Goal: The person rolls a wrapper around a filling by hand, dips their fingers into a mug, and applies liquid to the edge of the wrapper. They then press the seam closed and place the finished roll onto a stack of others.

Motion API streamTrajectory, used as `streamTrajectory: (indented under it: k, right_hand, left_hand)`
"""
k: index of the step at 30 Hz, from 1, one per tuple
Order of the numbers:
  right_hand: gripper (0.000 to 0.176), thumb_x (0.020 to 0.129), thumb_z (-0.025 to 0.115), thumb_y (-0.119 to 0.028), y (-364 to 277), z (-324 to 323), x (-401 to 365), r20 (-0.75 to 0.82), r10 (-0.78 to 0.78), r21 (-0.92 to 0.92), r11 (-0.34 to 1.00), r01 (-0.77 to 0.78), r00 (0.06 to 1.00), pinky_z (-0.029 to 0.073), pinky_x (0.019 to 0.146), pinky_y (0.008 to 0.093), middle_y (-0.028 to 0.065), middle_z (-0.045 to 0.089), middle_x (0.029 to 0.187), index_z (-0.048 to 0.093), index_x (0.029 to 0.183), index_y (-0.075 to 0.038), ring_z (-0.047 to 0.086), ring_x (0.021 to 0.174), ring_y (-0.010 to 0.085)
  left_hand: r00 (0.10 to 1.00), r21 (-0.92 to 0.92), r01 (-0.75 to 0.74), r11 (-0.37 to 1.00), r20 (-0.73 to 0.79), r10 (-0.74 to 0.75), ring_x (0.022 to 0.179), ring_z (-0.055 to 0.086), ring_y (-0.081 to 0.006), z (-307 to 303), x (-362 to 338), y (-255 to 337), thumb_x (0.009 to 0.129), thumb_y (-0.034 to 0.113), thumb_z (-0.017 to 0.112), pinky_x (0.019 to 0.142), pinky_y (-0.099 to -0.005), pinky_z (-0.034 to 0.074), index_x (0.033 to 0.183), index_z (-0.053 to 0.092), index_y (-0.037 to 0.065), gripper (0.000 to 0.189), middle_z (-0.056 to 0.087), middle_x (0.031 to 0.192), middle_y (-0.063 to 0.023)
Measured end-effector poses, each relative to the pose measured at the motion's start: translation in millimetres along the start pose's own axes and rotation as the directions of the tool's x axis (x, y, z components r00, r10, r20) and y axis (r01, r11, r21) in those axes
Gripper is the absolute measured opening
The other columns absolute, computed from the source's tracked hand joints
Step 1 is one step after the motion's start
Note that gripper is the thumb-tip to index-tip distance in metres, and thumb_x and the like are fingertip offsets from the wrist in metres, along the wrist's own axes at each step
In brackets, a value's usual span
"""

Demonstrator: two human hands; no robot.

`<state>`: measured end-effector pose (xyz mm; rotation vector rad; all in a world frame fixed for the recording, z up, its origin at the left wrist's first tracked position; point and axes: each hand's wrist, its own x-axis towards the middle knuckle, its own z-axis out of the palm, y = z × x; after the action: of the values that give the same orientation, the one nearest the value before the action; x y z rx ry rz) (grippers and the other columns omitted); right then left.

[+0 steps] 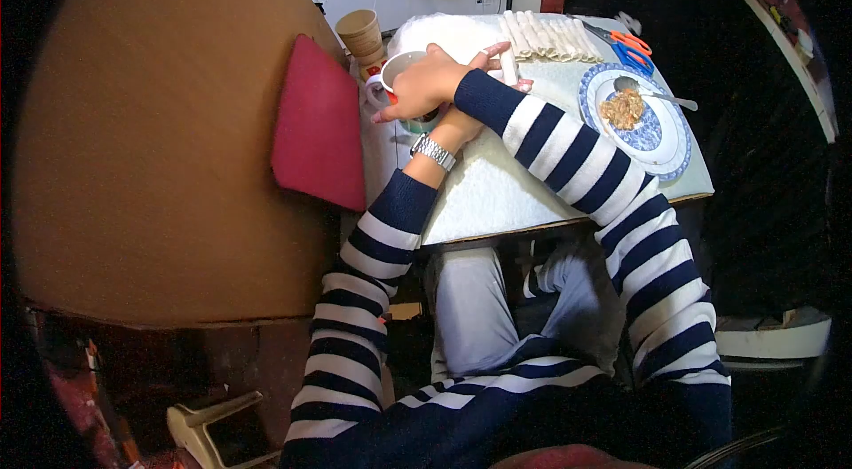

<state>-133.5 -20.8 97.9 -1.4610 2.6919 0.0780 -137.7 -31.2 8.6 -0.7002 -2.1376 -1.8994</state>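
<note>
My forearms cross at the wrists. My left hand [461, 125], with a metal watch on its wrist, reaches under the right one and holds a small white roll [508, 67] between its fingers. My right hand [430, 83] is over a white mug [404, 63], its thumb stretched out toward the handle side and its other fingers partly hidden at the mug's mouth. Several similar pale rolls [548, 36] lie in a row at the table's back. A blue-and-white plate [663, 163] carries a brownish chunky filling [622, 110] and a metal spoon [666, 99].
Scissors with orange and blue handles [633, 52] lie behind the plate. A tan paper cup [359, 34] stands behind the mug, beside clear plastic [444, 34]. A red panel [321, 132] borders the white table [506, 194] on the left.
</note>
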Motion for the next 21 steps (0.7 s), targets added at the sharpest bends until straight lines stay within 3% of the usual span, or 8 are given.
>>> streamTrajectory:
  k: [1, 2, 5, 9, 14, 17, 21]
  right_hand:
    - [0.079, 0.081, 0.038, -0.075, 0.0, 0.1, 0.6, -0.001, 0.0, 0.008, 1.0, 0.001, 1.0, 0.028, 0.097, 0.0501, 0.0126, 0.069, 0.082, 0.07, 0.084, -0.003, 0.065, 0.085, 0.0263]
    - [0.078, 0.081, 0.038, -0.075, 1.1, -1.7, 2.7, 0.037, -0.012, -0.005, 1.0, 0.013, 0.999, 0.028, 0.096, 0.0505, 0.0124, 0.069, 0.082, 0.07, 0.085, -0.004, 0.065, 0.085, 0.0261]
    - [0.077, 0.081, 0.039, -0.075, 2.3, -7.7, 1.8, 0.108, -0.037, -0.032, 0.999, 0.041, 0.993, 0.029, 0.095, 0.0503, 0.0126, 0.069, 0.082, 0.07, 0.086, -0.005, 0.065, 0.084, 0.0264]
    - [0.074, 0.08, 0.042, -0.074, 2.6, 1.7, 0.5, -0.023, -0.028, -0.003, 1.0, 0.027, 0.999, 0.03, 0.093, 0.0491, 0.0128, 0.069, 0.082, 0.07, 0.082, -0.005, 0.065, 0.082, 0.0282]
    - [0.073, 0.081, 0.04, -0.073, 1.5, 5.4, 2.8, -0.069, -0.001, -0.02, 1.0, 0.0, 0.998, 0.032, 0.092, 0.0468, 0.0121, 0.069, 0.082, 0.071, 0.081, -0.007, 0.065, 0.082, 0.0277]
    - [0.075, 0.081, 0.039, -0.074, 0.5, -3.5, -0.5, 0.012, -0.008, -0.033, 0.999, 0.009, 1.0, 0.032, 0.092, 0.0475, 0.0118, 0.069, 0.082, 0.071, 0.083, -0.007, 0.065, 0.082, 0.0277]
    - [0.078, 0.079, 0.038, -0.076, 2.3, 4.9, 1.3, -0.058, -0.008, -0.007, 1.0, 0.007, 0.998, 0.032, 0.092, 0.0492, 0.0125, 0.069, 0.082, 0.071, 0.082, -0.006, 0.066, 0.083, 0.0281]
  left_hand:
    - [1.0, 0.029, -0.007, 1.0, -0.002, 0.007, 0.1, 0.06, -0.0154, 0.2, -0.4, 0.4, 0.08, 0.008, 0.073, 0.084, -0.0281, 0.051, 0.14, 0.033, 0.008, 0.072, 0.058, 0.11, -0.0128]
    - [0.999, -0.106, 0.045, 0.993, 0.024, -0.043, 0.1, 0.06, -0.0157, 0.4, -0.7, 0.7, 0.081, 0.009, 0.073, 0.085, -0.0288, 0.051, 0.14, 0.031, 0.008, 0.072, 0.059, 0.111, -0.013]
    - [0.999, 0.149, -0.052, 0.987, 0.005, 0.052, 0.1, 0.06, -0.015, -1.6, 2.3, -6.6, 0.08, 0.013, 0.074, 0.086, -0.0291, 0.051, 0.14, 0.03, 0.007, 0.075, 0.06, 0.111, -0.0118]
    - [0.999, 0.126, -0.051, 0.991, 0.002, 0.051, 0.101, 0.06, -0.0149, -3.1, 2.1, -10.7, 0.079, 0.015, 0.076, 0.086, -0.0293, 0.051, 0.14, 0.032, 0.007, 0.075, 0.06, 0.111, -0.011]
    - [0.998, 0.139, -0.048, 0.989, -0.021, 0.052, 0.099, 0.06, -0.0145, -3.5, 2.2, -10.7, 0.077, 0.016, 0.078, 0.084, -0.0281, 0.051, 0.137, 0.037, 0.007, 0.073, 0.061, 0.109, -0.0102]
    - [0.998, 0.104, -0.052, 0.993, -0.027, 0.055, 0.099, 0.06, -0.0154, -3.3, 2.3, -12.2, 0.076, 0.017, 0.079, 0.084, -0.0284, 0.051, 0.136, 0.038, 0.007, 0.073, 0.06, 0.11, -0.0111]
    - [0.998, 0.127, -0.053, 0.991, -0.028, 0.058, 0.103, 0.059, -0.018, -3.8, 2.2, -13.1, 0.077, 0.017, 0.078, 0.088, -0.0305, 0.05, 0.138, 0.036, 0.007, 0.075, 0.059, 0.113, -0.0131]
